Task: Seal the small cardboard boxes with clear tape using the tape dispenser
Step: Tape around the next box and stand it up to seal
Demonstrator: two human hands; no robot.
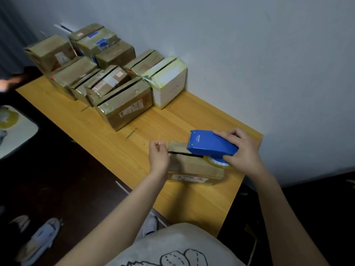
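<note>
right hand (242, 150) grips the blue dispenser (211, 144) over the near box (194, 166) at the table (119, 150) edge; left hand (158, 155) pinches at its open seam, maybe tape; several boxes in the stack (107, 77) look unsealed

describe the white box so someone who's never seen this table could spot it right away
Start at the wooden table and look to its far end, where a cluster of boxes sits by the wall. The white box is at the cluster's right edge, nearest the wall. Its neighbours are all brown cardboard; it alone is white, with yellowish tape along its edges.
</note>
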